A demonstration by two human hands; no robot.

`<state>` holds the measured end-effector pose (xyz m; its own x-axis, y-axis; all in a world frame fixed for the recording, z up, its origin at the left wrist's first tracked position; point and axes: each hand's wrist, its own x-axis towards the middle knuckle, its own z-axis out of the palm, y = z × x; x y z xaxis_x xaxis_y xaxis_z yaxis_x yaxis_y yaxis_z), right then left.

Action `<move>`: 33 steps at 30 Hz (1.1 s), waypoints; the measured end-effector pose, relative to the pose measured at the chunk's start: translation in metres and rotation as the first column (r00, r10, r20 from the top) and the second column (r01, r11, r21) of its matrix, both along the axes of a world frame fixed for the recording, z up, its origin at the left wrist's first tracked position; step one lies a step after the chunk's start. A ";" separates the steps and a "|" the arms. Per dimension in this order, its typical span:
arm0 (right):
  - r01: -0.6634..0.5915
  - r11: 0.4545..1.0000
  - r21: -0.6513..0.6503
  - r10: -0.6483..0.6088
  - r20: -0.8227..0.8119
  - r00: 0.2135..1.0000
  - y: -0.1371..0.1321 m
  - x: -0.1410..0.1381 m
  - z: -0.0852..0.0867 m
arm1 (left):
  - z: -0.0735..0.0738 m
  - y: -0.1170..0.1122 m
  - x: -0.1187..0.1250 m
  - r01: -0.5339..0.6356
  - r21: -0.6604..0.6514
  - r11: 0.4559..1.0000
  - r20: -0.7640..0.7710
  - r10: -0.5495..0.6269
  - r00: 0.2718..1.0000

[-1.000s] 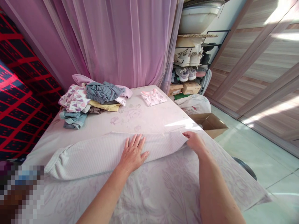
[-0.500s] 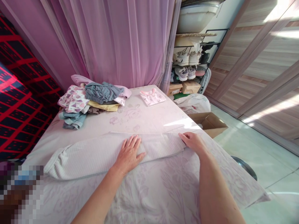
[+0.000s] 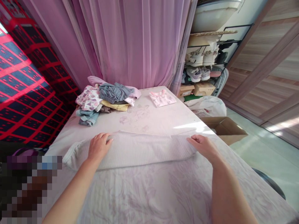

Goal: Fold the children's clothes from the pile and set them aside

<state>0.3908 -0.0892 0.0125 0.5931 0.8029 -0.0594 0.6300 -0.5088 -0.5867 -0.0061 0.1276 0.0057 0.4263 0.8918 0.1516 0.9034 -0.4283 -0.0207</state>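
Observation:
Pale grey ribbed trousers (image 3: 144, 149), folded lengthwise into a long strip, lie across the bed-like surface. Their gathered elastic waist (image 3: 72, 155) is at the left end, the leg ends at the right. My left hand (image 3: 99, 147) rests on the cloth near the waist, thumb apart from the fingers and not gripping. At the far right end, my right hand (image 3: 203, 146) pinches the leg hem between thumb and curled fingers. The underside of the trousers is hidden.
Beyond the trousers, a heap of clothes (image 3: 109, 96) sits at the back left and a folded pink printed top (image 3: 163, 99) at the back right. The flowered sheet (image 3: 149, 193) covers the surface. An open cardboard box (image 3: 230, 132) and a shoe rack (image 3: 201, 65) stand to the right.
My left hand has slid left along the trousers, from their middle towards the waist. My right hand stays at the hem. The view has turned somewhat left.

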 end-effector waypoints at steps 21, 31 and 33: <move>-0.014 1.000 -0.010 0.014 -0.075 0.997 -0.001 0.004 -0.012 | 0.016 0.053 -0.036 -0.040 -0.209 0.977 -0.053 0.029 0.998; -0.026 0.999 -0.036 0.023 -0.085 0.996 -0.004 0.004 -0.010 | 0.005 0.055 -0.031 -0.076 -0.165 0.983 -0.091 0.061 0.994; -0.034 0.999 -0.028 0.032 -0.077 0.997 -0.004 0.005 -0.011 | 0.006 0.054 -0.036 -0.091 -0.186 0.978 -0.073 0.078 0.994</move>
